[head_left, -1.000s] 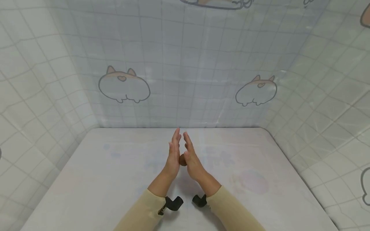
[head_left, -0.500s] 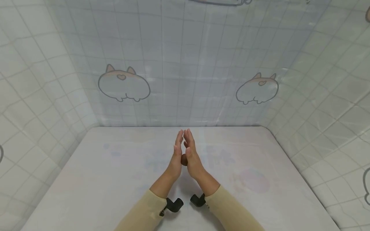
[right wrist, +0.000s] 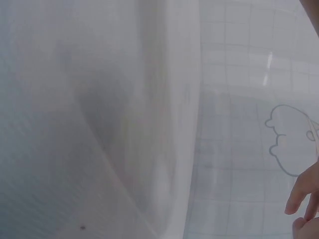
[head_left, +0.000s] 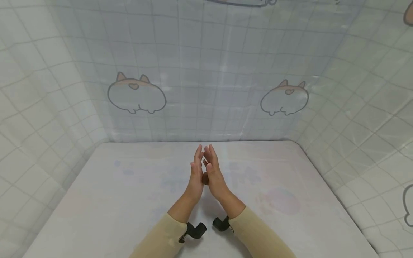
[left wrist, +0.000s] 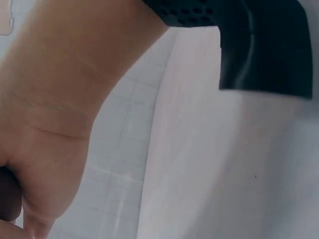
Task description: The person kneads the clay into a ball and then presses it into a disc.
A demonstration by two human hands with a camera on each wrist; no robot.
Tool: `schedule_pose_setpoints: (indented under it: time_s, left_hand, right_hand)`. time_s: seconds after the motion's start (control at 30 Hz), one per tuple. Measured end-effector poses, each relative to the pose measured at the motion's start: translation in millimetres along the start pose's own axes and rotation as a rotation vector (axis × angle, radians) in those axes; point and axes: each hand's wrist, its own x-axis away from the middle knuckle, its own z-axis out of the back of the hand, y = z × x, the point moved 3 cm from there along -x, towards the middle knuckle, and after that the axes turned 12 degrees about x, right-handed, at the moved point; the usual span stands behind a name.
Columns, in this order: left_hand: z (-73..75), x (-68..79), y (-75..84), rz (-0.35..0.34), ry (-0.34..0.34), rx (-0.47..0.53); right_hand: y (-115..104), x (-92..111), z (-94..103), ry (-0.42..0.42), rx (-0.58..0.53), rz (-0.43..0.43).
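Observation:
In the head view, a small brown ball (head_left: 205, 178) sits between two facing palms. My left hand (head_left: 195, 181) presses it from the left and my right hand (head_left: 216, 181) from the right. Fingers on both hands extend up and away, nearly straight, with the tips leaning close together. The left wrist view catches a dark part of the ball (left wrist: 8, 195) beside the heel of the left palm (left wrist: 50, 169). Only a few fingers (right wrist: 301, 194) show at the right edge of the right wrist view. The palms hide much of the ball.
A pale, faintly patterned tabletop (head_left: 129, 204) lies beneath the hands. Gridded curtains with cartoon animal drawings (head_left: 137, 95) enclose its back and sides. Black angled mounts (head_left: 196, 230) stick out from both wrists, close to each other.
Over the last second the hands have drawn nearer each other around the ball, and the fingertips have come close. Since half a second ago, the left hand has shifted slightly left.

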Motion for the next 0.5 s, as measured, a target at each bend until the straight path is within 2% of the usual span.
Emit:
schedule_pose_setpoints:
  time_s: [0.2, 0.4, 0.5]
  left_hand:
    - [-0.8, -1.5, -1.3, 0.03, 0.054, -0.027]
    - [0.8, -2.1, -6.0, 0.009, 0.119, 0.031]
    - [3.6, -2.0, -7.0, 0.006, 0.13, 0.032]
  right_hand:
    - [-8, 0, 0.1, 0.033, -0.072, 0.014]
    - [-12, -2, 2.2, 0.08, -0.106, -0.018]
    - [-24, -4, 7.8, 0.091, -0.098, -0.039]
